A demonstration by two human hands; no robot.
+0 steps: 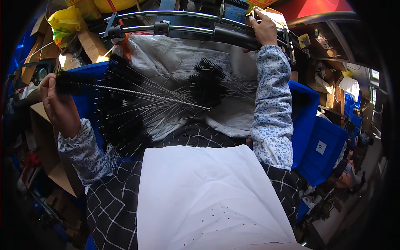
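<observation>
My left hand (61, 109) is out at the left, its fingers closed around the bristle end of a black wire tube brush (77, 81). That brush's twisted wire stem points right, over a pile of similar brushes (118, 104) in front of me. Most of the pile's black heads are at the left, with another bunch (206, 83) of heads at the right and bare stems crossing between. My right hand (265, 31) reaches forward to the far end of a metal-railed machine (183, 30). Its fingers are bent together at the rail's right end; what they pinch is too small to make out.
A grey-white plastic sheet (166, 52) lies under the brushes. Blue bins (321, 150) stand at my right, with an open cardboard box (52, 154) at my left. Yellow bags (66, 24) and cartons sit beyond the machine at the far left.
</observation>
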